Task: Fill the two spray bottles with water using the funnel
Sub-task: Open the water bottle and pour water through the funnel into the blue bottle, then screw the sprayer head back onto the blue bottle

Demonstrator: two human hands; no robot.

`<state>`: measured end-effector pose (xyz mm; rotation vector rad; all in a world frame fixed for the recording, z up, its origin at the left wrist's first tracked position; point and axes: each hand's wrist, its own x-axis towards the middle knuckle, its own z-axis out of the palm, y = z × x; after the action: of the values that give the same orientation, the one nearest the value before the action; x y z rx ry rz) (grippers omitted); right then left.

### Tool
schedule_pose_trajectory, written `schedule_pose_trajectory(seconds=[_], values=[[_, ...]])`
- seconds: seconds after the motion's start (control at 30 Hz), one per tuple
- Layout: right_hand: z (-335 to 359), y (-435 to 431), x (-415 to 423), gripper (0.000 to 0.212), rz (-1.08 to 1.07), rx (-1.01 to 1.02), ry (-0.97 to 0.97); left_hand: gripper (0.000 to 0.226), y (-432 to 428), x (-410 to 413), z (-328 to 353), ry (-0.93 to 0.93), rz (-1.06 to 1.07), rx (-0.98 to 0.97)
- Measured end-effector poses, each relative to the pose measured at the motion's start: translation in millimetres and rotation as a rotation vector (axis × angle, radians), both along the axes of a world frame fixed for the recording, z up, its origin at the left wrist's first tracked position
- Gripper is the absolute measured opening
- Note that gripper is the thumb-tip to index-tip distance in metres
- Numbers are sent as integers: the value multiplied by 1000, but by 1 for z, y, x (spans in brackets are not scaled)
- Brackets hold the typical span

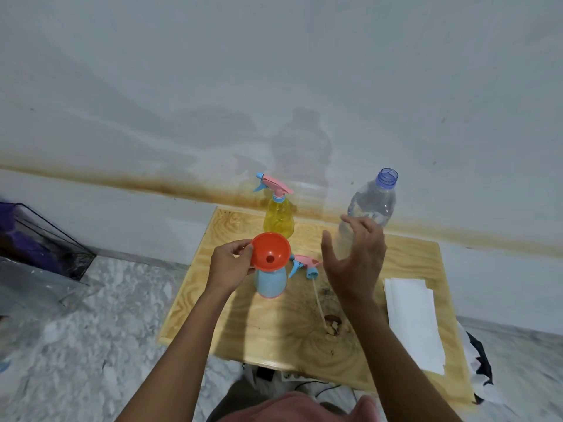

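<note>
An orange funnel (270, 252) sits in the open neck of a blue spray bottle (270, 284) on the wooden table (289, 336). My left hand (233, 263) pinches the funnel's rim at its left side. The blue bottle's pink and blue spray head (305, 264) lies on the table just right of it, its tube trailing toward me. A yellow spray bottle (278, 219) with its spray head on stands behind. A clear uncapped water bottle (371, 205) stands at the back right. My right hand (355, 257) hovers open in front of the water bottle's lower part, apart from it.
White paper sheets (414, 321) lie on the table's right side. A brown stain and crumbs (332, 324) mark the wood near the tube's end. A dark glass-like box (39, 242) stands on the floor at left. The wall rises directly behind the table.
</note>
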<state>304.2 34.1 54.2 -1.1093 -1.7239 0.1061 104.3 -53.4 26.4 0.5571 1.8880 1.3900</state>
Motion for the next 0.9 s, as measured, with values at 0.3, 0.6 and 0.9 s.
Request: schedule_pose_trajectory(seconds=[0.3,0.6,0.9], values=[[-11,-20,-54,35,331,-980,-52,19,0,-8,3,-10,-80,-13],[-4,-20,-60,19,268,-919,25,20,-2,-21,5,-58,-166,29],[3,-18,-12,12,155,-926,290,34,0,-26,-12,144,-291,-56]])
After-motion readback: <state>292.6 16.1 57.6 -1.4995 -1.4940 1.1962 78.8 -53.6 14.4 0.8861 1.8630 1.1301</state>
